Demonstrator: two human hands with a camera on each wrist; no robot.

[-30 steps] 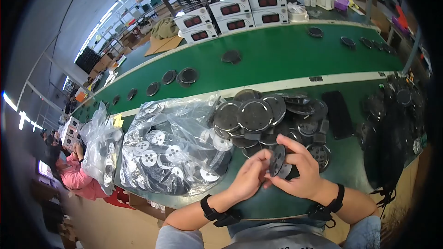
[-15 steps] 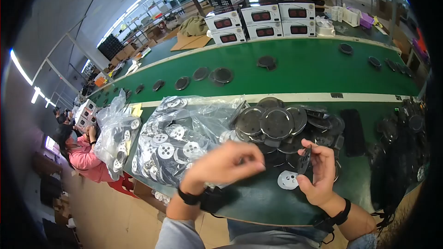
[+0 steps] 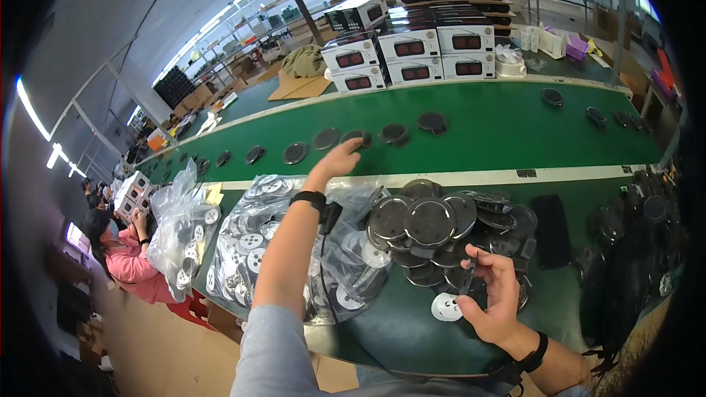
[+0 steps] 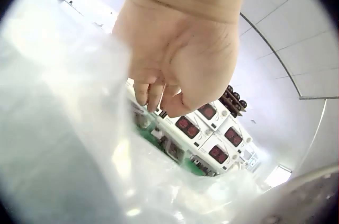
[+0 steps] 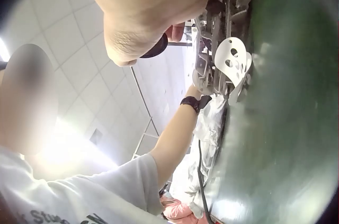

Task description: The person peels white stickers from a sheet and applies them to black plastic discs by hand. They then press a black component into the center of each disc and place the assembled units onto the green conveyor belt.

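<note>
My left hand (image 3: 340, 160) reaches out over the green belt, fingertips at a round black disc (image 3: 358, 140) lying there. In the left wrist view, the left fingers (image 4: 154, 97) are loosely bent, with nothing visible between them. My right hand (image 3: 494, 298) pinches another black disc (image 3: 469, 273) on edge between thumb and fingers; its dark edge also shows under the hand in the right wrist view. Beneath it lies a thin white disc with holes (image 3: 446, 307), curled up at one side in the right wrist view. A heap of black discs (image 3: 430, 222) sits just beyond.
A clear plastic bag (image 3: 250, 239) of white holed discs lies left of the heap. More black discs (image 3: 432, 123) are spaced along the belt (image 3: 485, 129). A dark phone-like slab (image 3: 551, 231) and black parts (image 3: 625, 228) lie right. Boxes (image 3: 414, 70) stand behind the belt.
My left hand has left the disc it handled with the right hand and moved forward to the belt. The right hand still holds its disc; the white disc has come into fuller view.
</note>
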